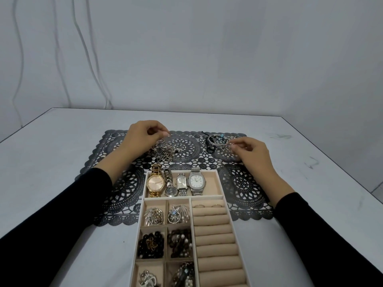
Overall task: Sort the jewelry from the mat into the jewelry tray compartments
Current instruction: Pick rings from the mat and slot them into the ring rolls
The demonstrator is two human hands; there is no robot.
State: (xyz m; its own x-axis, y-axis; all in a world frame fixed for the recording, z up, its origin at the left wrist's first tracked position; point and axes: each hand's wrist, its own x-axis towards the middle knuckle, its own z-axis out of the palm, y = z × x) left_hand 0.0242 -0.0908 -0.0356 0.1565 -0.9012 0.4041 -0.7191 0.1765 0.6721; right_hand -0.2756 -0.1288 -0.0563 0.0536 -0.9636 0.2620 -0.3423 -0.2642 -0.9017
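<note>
I'm holding my left hand in a narrow pinch over the loose rings at the mat's far edge, left of centre. I cannot tell whether it's gripping one. My right hand is pinching likewise at the bracelets near the far right corner. I'm judging this a pick-up step; next I'm expecting to need a clean lift and a carry to the tray's ring rolls.

Black lace-patterned mat, beige tray — gold watch, black sleeves
</note>
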